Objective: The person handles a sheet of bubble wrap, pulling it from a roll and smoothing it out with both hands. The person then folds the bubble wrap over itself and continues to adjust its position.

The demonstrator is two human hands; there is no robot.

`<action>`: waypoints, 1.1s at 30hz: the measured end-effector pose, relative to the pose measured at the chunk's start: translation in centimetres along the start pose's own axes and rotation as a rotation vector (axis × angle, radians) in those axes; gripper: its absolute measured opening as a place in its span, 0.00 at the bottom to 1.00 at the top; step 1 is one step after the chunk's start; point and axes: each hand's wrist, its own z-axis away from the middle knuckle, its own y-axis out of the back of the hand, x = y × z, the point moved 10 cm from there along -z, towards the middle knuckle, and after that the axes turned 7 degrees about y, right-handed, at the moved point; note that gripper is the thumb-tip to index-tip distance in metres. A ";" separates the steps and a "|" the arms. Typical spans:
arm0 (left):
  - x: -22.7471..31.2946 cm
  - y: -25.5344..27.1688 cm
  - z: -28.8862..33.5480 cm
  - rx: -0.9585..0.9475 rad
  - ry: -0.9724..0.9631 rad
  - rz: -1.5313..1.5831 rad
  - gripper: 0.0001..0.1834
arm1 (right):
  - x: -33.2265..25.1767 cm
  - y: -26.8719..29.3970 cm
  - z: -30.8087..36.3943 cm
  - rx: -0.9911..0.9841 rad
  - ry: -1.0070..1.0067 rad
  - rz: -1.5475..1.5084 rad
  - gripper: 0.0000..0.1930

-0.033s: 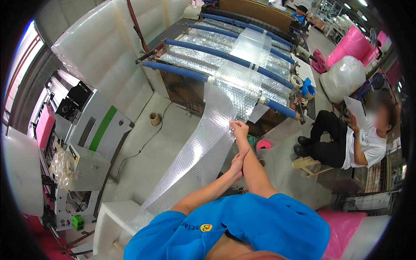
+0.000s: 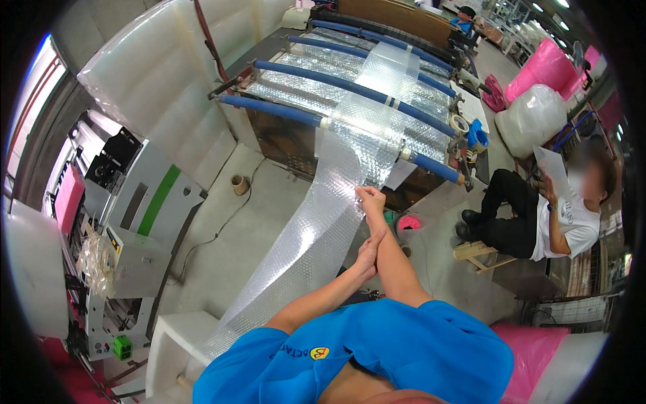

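Facing the roller machine (image 2: 269,110) beyond the pinch, best guide the bubble wrap (image 2: 306,229), trailing down-left from there, evenly, bracing right forearm (image 2: 397,262) with left hand (image 2: 367,256) (cannot tell if closed), pinching the edge lightly in right hand (image 2: 372,201).

Bright shop light, hot glare on the film, heavy fisheye rim.
Exposure okay where I stand: floor (image 2: 269,202) reads even grey, my right hand (image 2: 371,200) and left hand (image 2: 367,256) fairly crisp. Ceiling lamps (image 2: 563,3) burn white at upper right; bright opening (image 2: 30,81) blows out at upper left, blue fringe on its edge. Bubble film (image 2: 279,269) throws a white streak mid-frame, silver sheeting (image 2: 289,86) glitters at top centre, machine front (image 2: 289,145) below sits in shade. Blur patch over the seated person (image 2: 572,232) at right, head only. Grey machine (image 2: 178,202) bows at left; corners go black.
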 end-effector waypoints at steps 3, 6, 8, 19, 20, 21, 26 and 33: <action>1.0 0.7 1.2 0.086 -0.049 -0.072 0.23 | -1.2 -0.4 1.0 -0.040 -0.008 -0.006 0.08; 2.6 1.7 -0.8 0.129 -0.210 -0.153 0.19 | -1.0 -0.3 0.7 -0.055 -0.024 -0.018 0.08; 2.6 0.4 -0.7 0.079 -0.182 -0.056 0.15 | -0.4 -0.3 0.5 -0.064 -0.059 -0.036 0.08; 24.5 5.7 -1.4 0.577 -1.034 -1.042 0.24 | -1.5 -0.7 0.6 -0.172 0.027 -0.122 0.07; 26.1 4.7 0.3 0.816 -1.344 -1.232 0.30 | -0.9 -0.8 0.5 -0.190 -0.005 -0.159 0.07; 26.3 6.8 -2.6 0.665 -1.194 -1.241 0.33 | -0.5 -1.2 0.5 -0.219 -0.033 -0.197 0.07; 24.9 12.0 -6.6 0.516 -0.431 -1.476 0.34 | -0.1 0.8 -0.3 -0.206 0.062 -0.015 0.09; 24.1 16.7 -5.2 0.433 -0.371 -1.264 0.25 | 6.2 0.0 5.3 -0.306 0.010 0.168 0.09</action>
